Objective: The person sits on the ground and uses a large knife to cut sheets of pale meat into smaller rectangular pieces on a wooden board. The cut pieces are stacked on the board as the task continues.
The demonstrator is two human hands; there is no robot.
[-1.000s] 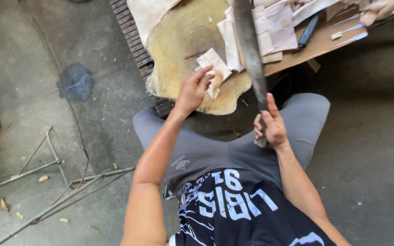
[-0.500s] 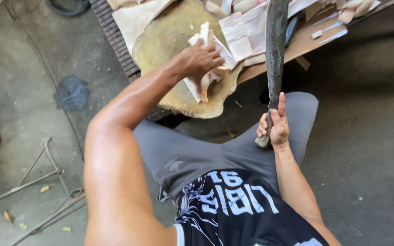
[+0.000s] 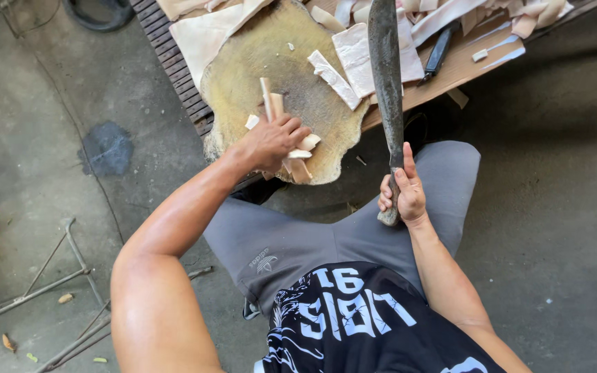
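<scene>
A seated person in grey shorts (image 3: 326, 242) and a black printed shirt (image 3: 354, 318) works over a round, worn, yellowish wooden chopping block (image 3: 243, 76) that sits at the far centre of the scene; the left hand (image 3: 271, 141) is closed around a bundle of pale, cut wood strips (image 3: 271, 103), holding them against the near edge of the block, one strip standing up past the fingers and shorter ends poking out below the palm; the right hand (image 3: 402, 190) grips the dark handle of a long, dull grey machete (image 3: 386, 76), the blade raised and pointing away over the right part of the block, the index finger stretched up along the handle while the other fingers wrap it. More pale strips and flat offcuts (image 3: 350, 59) lie loose on the far right of the block and across a brown board (image 3: 461, 65) just beyond it; a dark-handled tool (image 3: 440, 50) rests on that board. A slatted dark wooden pallet (image 3: 174, 69) lies under the block's left side. Thin grey metal rods (image 3: 43, 287) lie on the concrete floor (image 3: 36, 138) at the near left, well apart from the hands; a dark stain (image 3: 106, 148) marks the floor left of the block.
</scene>
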